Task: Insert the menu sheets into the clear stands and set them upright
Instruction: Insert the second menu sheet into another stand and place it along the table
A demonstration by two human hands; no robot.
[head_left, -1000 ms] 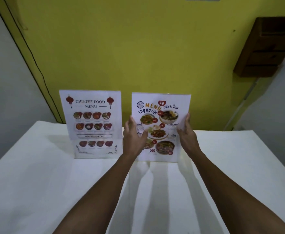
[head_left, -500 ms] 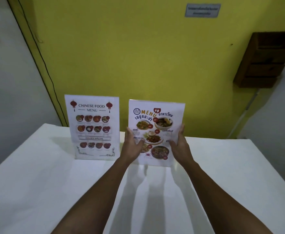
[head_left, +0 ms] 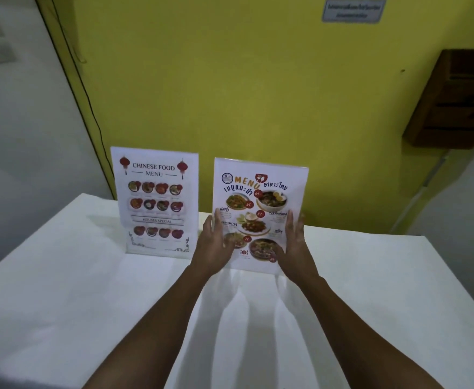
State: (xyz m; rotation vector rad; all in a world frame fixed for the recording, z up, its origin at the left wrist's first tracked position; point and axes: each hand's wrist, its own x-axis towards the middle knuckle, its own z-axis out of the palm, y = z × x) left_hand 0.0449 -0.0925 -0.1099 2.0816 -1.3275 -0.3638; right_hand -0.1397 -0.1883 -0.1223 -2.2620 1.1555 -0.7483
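Note:
A clear stand with the Thai food menu sheet [head_left: 261, 189] is upright on the white table [head_left: 61, 304], its base touching the cloth. My left hand [head_left: 214, 245] holds its left edge, thumb across the front. At the right edge is my right hand [head_left: 293, 242], holding it with fingers pointing up along the side. To the left, close beside it, a second clear stand with the Chinese food menu sheet [head_left: 157, 200] is upright on its own, untouched.
The table backs onto a yellow wall [head_left: 230, 94]. A brown wooden rack [head_left: 454, 102] hangs on the wall at the right, and a small sign [head_left: 353, 11] is fixed high up. A black cable [head_left: 89, 113] runs down the wall's left corner.
The Thai menu stand has gone from held slightly tilted above the table to resting upright on it. Both hands have slid lower along its sides.

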